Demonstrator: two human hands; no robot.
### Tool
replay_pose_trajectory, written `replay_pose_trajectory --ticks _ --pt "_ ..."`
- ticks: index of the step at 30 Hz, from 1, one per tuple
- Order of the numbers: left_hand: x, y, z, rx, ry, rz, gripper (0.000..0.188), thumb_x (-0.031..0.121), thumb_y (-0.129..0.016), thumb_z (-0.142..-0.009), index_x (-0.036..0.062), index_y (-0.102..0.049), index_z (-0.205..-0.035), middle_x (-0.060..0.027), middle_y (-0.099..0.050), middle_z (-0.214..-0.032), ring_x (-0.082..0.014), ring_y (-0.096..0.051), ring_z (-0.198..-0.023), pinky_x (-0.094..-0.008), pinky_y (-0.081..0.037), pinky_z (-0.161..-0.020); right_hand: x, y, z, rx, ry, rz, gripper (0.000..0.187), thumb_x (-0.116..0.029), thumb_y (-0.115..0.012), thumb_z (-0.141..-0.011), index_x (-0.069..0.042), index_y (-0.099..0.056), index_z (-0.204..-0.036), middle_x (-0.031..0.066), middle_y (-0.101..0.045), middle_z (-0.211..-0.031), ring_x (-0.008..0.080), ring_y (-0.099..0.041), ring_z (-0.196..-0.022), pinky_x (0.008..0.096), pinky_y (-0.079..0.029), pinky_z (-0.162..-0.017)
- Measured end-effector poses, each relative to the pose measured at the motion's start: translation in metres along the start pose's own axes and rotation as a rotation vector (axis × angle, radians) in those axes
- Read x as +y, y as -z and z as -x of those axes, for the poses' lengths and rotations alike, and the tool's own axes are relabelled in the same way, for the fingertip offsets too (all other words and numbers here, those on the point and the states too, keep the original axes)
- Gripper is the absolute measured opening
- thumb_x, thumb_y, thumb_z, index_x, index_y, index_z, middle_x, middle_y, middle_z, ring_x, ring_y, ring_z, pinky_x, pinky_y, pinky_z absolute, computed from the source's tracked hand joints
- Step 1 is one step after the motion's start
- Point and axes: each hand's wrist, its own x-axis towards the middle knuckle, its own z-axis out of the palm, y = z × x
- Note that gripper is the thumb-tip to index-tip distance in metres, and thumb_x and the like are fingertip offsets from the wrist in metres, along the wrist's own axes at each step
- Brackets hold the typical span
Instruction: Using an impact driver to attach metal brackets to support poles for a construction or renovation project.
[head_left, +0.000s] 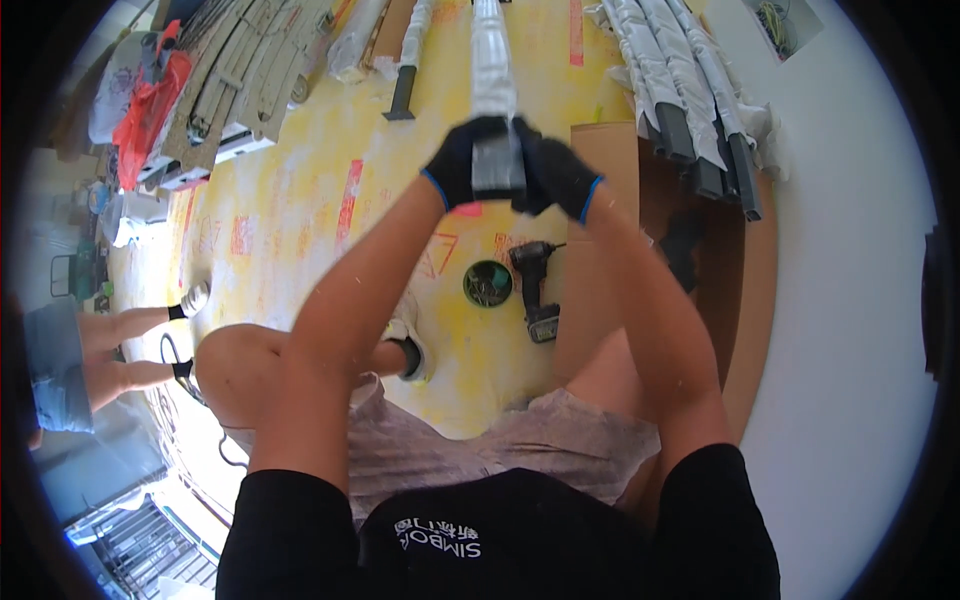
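Where the left hand (458, 162) and the right hand (556, 172) meet, one wrapped bar (492, 60) has its near end between the fingers, the rest running away beyond them. The left fingers curl against its left side and the right fingers press from the opposite side, pinching it between two dark gloves (452, 172); blur hides how each single finger lies. Such a two-sided hold probably guards a long piece against rolling, the gloves likely spare the skin from edges, and the wrapping (493, 95) seems meant to save the finish. Below the fingers sit one green tub (488, 284), its contents too small to count, and one drill (534, 280) just right of it, both presumably placed for an easy reach. Right of the fingers and below lies one open carton (598, 265) with a dark item (683, 238) inside. Farther right, reaching beyond the fingers, is a bundle of wrapped bars (685, 90), at least three dark ends showing, perhaps grouped to leave working room. Left of and beyond the fingers is one footed post (402, 92), and farther left one red bag (150, 115). Well left and below, one co-worker's two legs (120, 378) show.
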Motion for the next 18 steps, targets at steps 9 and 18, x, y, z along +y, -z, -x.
replay_pose_trajectory --ticks 9,18 --pt "0.088 -0.045 0.044 -0.12 -0.017 0.065 0.057 0.034 -0.07 -0.095 -0.006 -0.052 -0.133 -0.0208 -0.065 -0.117 -0.0306 -0.067 -0.104 -0.0417 -0.058 -0.096 0.066 0.017 -0.048 -0.124 -0.086 0.393 0.026 -0.031 -0.062 -0.099 -0.007 -0.066 -0.109 0.0108 -0.07 -0.085 0.0203 -0.068 -0.062 0.0332 -0.054 -0.053" --pt "0.065 -0.06 0.043 -0.245 -0.201 0.122 0.057 0.041 -0.063 -0.099 -0.0046 -0.054 -0.133 -0.0208 -0.066 -0.113 -0.0283 -0.067 -0.1 -0.0405 -0.057 -0.091 0.194 -0.073 -0.09 0.261 0.768 0.831 0.033 -0.02 -0.059 -0.09 -0.004 -0.072 -0.117 0.0223 -0.073 -0.116 0.0374 -0.069 -0.109 0.0448 -0.052 -0.1"
